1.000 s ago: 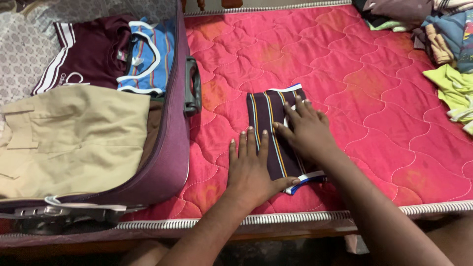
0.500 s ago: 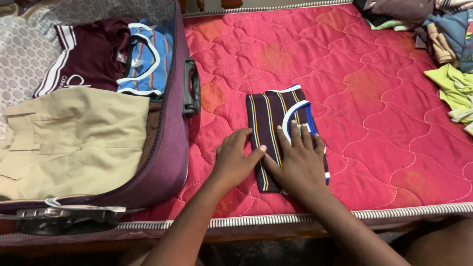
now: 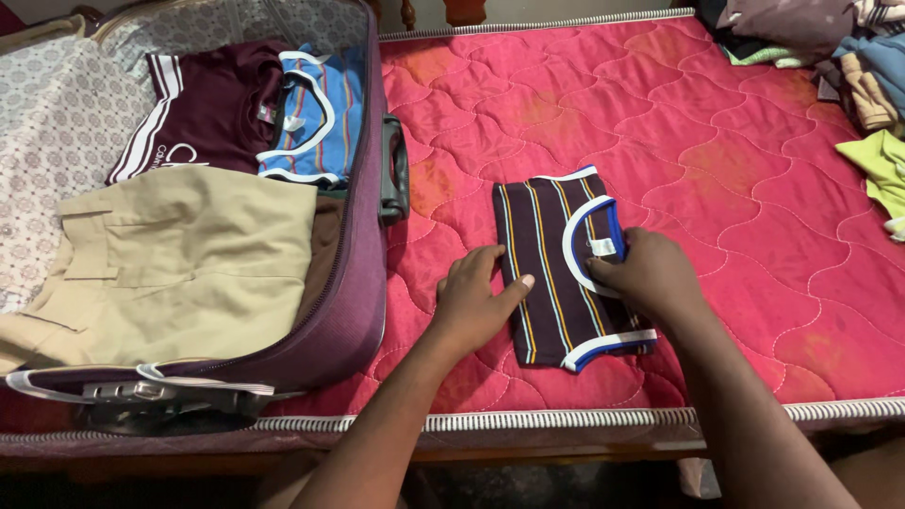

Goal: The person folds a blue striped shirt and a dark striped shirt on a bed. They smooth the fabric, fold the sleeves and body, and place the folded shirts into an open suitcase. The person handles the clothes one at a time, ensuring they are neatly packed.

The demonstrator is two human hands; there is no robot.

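A dark maroon striped shirt [image 3: 547, 245], folded small with a white and blue collar, lies on the red quilted mattress [image 3: 716, 170]. My left hand [image 3: 476, 302] rests at its left edge, fingers curled and touching the fabric. My right hand [image 3: 646, 273] grips the shirt's right edge by the collar. An open purple suitcase [image 3: 353, 283] stands to the left of both hands. It holds folded beige trousers [image 3: 179, 264], a maroon shirt [image 3: 207, 108] and a blue striped shirt [image 3: 316, 113].
A heap of loose clothes [image 3: 848, 66] lies at the mattress's far right corner, with a lime green garment [image 3: 881, 165] at its edge. The suitcase handle [image 3: 393, 179] faces the folded shirt. The mattress's piped front edge [image 3: 566, 419] runs just below my arms.
My right hand slid from on top of the shirt to its right edge and closed on it. My left hand pulled back and curled at the left edge. The view shifted slightly.
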